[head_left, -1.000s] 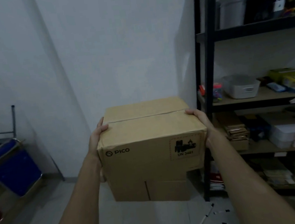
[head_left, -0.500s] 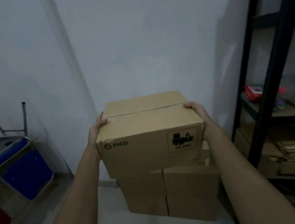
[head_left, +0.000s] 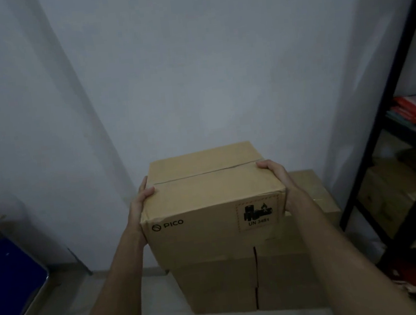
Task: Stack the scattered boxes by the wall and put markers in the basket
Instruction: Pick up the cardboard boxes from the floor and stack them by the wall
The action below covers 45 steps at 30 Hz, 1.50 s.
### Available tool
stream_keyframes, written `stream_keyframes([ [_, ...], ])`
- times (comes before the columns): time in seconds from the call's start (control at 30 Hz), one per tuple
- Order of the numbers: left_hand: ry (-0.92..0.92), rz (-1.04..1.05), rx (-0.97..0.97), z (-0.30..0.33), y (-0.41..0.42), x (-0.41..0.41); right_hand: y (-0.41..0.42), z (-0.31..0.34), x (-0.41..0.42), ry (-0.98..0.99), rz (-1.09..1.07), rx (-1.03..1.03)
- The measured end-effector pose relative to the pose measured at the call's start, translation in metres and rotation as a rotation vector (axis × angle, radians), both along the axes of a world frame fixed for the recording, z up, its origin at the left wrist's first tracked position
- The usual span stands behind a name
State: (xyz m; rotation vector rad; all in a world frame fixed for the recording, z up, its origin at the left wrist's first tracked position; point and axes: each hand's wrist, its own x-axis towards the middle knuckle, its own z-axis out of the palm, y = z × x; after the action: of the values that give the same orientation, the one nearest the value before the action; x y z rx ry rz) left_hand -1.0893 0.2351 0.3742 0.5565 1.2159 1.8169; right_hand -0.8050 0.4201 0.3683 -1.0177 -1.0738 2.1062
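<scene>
Box stacking partly done, markers and basket not in view, so that part looks untouched. Left hand (head_left: 142, 201) clamps the PICO box (head_left: 215, 208) left edge, thumb curled over the top. The box is matte brown cardboard, taped seam, square-edged, held above the stacked boxes (head_left: 254, 281) at the wall (head_left: 193, 81). Right hand (head_left: 279, 182) grips its right edge.

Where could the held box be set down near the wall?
Bare spots: the tan box top right of the held box, and the grey floor between the stack and blue chair. The shelf is crowded.
</scene>
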Motion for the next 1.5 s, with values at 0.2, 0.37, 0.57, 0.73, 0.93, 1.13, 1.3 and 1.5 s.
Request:
stream_keyframes([
  [0.2, -0.018, -0.083, -0.123, -0.067, 0.049, -0.080, 0.021, -0.072, -0.059, -0.031, -0.102, -0.095],
  [0.37, -0.086, -0.036, -0.189, -0.142, 0.072, -0.114, 0.038, -0.141, -0.091, -0.083, -0.116, -0.090],
  [0.57, -0.069, -0.066, -0.144, -0.238, 0.097, -0.128, 0.056, -0.236, -0.104, -0.071, -0.141, -0.041],
  [0.73, 0.006, -0.121, -0.093, -0.286, 0.127, -0.141, 0.079, -0.292, -0.110, -0.056, -0.158, 0.034],
  [0.93, 0.085, -0.158, 0.015, -0.333, 0.145, -0.137, 0.097, -0.348, -0.106, -0.021, -0.087, 0.145],
  [1.13, 0.072, -0.141, 0.083, -0.352, 0.142, -0.135, 0.099, -0.363, -0.106, -0.011, -0.096, 0.239],
  [1.3, 0.054, -0.128, 0.052, -0.352, 0.136, -0.130, 0.092, -0.361, -0.105, -0.018, -0.091, 0.251],
  [1.5, 0.178, -0.028, 0.045, -0.342, 0.120, -0.131, 0.069, -0.337, -0.090, -0.023, -0.048, 0.360],
])
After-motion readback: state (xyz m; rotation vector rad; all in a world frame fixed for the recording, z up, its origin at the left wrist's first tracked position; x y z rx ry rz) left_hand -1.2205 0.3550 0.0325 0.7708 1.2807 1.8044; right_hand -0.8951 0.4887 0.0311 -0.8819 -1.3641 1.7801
